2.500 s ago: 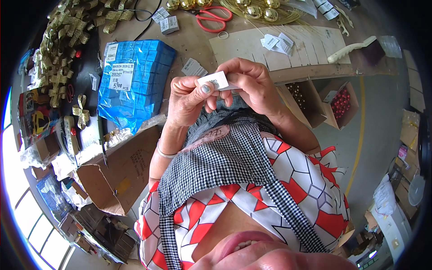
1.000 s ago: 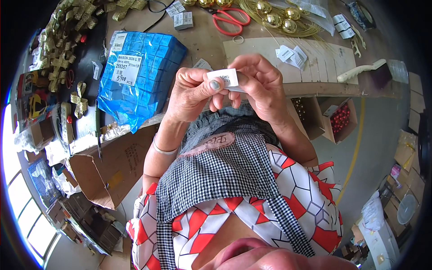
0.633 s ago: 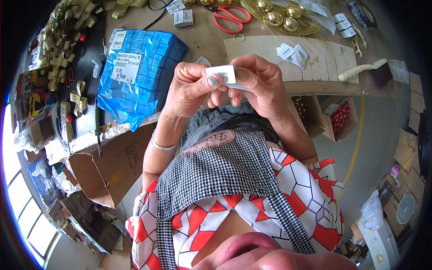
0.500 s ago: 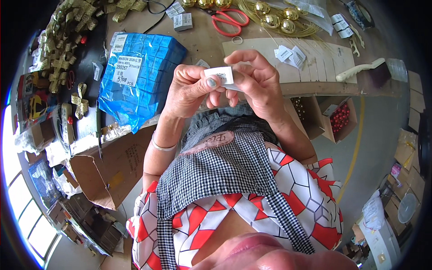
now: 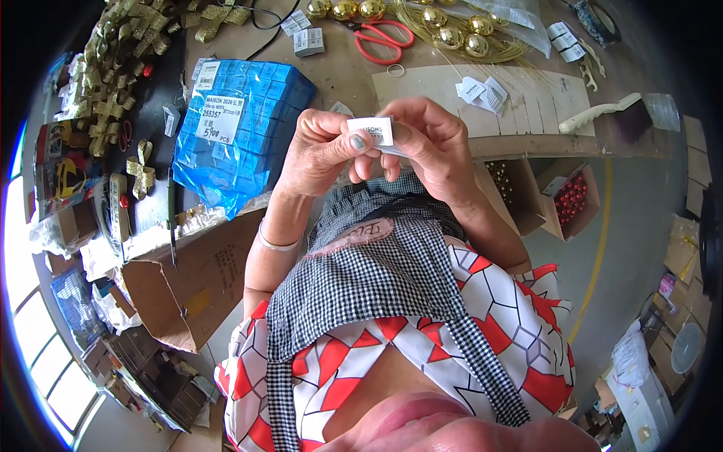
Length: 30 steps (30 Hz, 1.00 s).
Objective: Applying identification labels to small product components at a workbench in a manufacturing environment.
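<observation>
Between my two hands, in front of the table's near edge, is a small white printed tag [image 5: 372,129]. My left hand [image 5: 321,151] pinches its left end between thumb and fingers. At the tag's right end, the thumb and bent fingers of my right hand [image 5: 431,143] close on it. Whether it is one tag or a thin stack I cannot tell. Left of my hands lies a blue plastic bag [image 5: 239,128] packed with small blocks of tags. To the right a loose pile of white tags [image 5: 484,93] rests on a cardboard sheet [image 5: 553,113].
Red-handled scissors [image 5: 384,41] and gold balls [image 5: 449,36] lie at the back. A white-handled brush [image 5: 599,114] is at the right, gold glitter bows [image 5: 140,169] at the left. Below the table stand cartons, one with red balls [image 5: 571,197], and an open brown carton [image 5: 162,297].
Both hands keep hold of the tag with barely any movement. The fingers of my right hand have curled slightly closer to it. The whole view has shifted a little.
</observation>
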Available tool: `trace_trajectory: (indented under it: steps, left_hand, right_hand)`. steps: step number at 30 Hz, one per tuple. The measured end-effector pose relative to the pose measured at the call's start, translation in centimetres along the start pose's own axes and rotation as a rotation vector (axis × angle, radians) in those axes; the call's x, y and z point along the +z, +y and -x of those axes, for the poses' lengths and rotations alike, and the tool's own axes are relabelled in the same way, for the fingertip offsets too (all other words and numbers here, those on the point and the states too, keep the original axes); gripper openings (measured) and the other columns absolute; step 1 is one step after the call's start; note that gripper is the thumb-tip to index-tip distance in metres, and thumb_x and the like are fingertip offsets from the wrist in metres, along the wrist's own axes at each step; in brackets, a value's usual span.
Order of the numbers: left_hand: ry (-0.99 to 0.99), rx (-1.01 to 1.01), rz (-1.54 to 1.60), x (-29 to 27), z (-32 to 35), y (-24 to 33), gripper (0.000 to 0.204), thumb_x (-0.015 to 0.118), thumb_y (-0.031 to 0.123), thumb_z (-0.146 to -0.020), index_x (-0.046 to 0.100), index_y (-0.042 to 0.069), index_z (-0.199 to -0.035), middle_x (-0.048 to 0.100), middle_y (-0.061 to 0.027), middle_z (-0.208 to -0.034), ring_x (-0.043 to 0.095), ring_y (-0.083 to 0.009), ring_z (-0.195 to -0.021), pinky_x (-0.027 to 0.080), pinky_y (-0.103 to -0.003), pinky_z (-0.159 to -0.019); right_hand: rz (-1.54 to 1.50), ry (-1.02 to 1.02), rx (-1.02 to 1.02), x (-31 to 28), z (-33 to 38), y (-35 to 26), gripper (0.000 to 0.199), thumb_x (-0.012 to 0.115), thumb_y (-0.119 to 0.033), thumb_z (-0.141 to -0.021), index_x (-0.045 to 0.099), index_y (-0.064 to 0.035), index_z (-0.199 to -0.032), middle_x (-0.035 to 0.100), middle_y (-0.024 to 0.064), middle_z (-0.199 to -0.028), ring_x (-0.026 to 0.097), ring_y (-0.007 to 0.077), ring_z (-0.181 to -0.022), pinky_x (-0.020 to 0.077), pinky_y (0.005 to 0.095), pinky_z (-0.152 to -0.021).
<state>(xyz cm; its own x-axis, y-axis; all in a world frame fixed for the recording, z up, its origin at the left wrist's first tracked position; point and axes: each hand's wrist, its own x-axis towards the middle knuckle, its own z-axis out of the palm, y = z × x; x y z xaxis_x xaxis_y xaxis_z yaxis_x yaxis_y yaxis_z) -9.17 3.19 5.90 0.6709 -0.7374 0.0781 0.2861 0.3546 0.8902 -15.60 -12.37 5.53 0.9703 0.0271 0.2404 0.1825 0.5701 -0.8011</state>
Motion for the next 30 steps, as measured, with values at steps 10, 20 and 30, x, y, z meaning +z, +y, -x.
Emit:
trace_trajectory:
  steps: [10, 20, 30]
  left_hand:
    - [-0.043, 0.017, -0.039, 0.3, 0.3, -0.2, 0.024, 0.063, 0.017, -0.080, 0.063, -0.001, -0.065, 0.059, -0.0086, -0.056, 0.054, -0.0101, -0.045, 0.042, -0.019, -0.039]
    - [-0.005, -0.034, -0.144, 0.2, 0.2, -0.4, 0.022, 0.064, 0.017, -0.080, 0.064, -0.001, -0.067, 0.060, -0.0073, -0.056, 0.054, -0.0088, -0.046, 0.042, -0.020, -0.040]
    - [0.182, -0.183, -0.614, 0.2, 0.7, -3.0, 0.021, 0.060, 0.018, -0.084, 0.065, 0.000, -0.073, 0.057, 0.0007, -0.058, 0.049, -0.0021, -0.051, 0.039, -0.016, -0.045]
  right_hand:
    - [0.005, -0.028, -0.051, -0.2, 0.9, 0.1, 0.018, 0.055, -0.010, -0.086, 0.056, 0.0040, -0.098, 0.061, 0.0073, -0.079, 0.058, 0.0096, -0.061, 0.0490, 0.0212, -0.051]
    - [0.189, -0.120, 0.091, -1.6, 0.8, -0.9, 0.017, 0.051, -0.003, -0.083, 0.050, 0.0014, -0.100, 0.060, 0.0065, -0.083, 0.057, 0.0076, -0.065, 0.0483, 0.0196, -0.056]
    - [0.910, 0.002, -0.106, -3.3, 2.2, 0.7, 0.020, 0.055, 0.000, -0.080, 0.052, -0.0016, -0.100, 0.063, 0.0150, -0.078, 0.064, 0.0225, -0.070, 0.0482, 0.0293, -0.060]
